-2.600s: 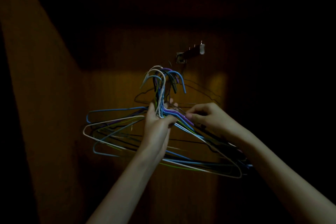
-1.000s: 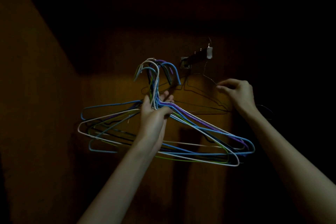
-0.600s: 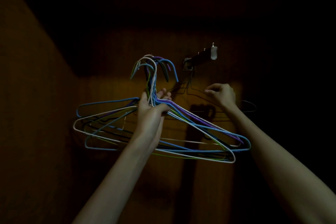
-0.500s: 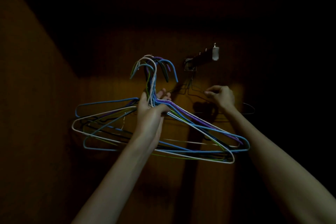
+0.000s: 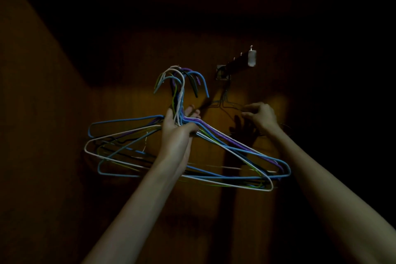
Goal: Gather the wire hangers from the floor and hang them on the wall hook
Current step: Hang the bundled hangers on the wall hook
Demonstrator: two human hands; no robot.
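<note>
My left hand (image 5: 179, 133) grips a bundle of several wire hangers (image 5: 235, 152) by their necks, blue, white, purple, green and dark ones, hooks pointing up. The bundle is held in front of a dim wooden wall, left of and below the wall hook bar (image 5: 237, 64). A dark thin hanger (image 5: 227, 104) hangs from the bar near the wall. My right hand (image 5: 260, 115) is at that hanger's right shoulder, fingers curled on the wire.
The wooden wall (image 5: 128, 103) fills the view and is very dark beyond a lit patch in the middle. The hook bar sticks out toward me and ends in a white cap (image 5: 252, 58) with small pegs along its top.
My right hand took a dark hanger from the bundle, hooked it over the bar, then slid down and left along its shoulder. The left hand and bundle stayed nearly still.
</note>
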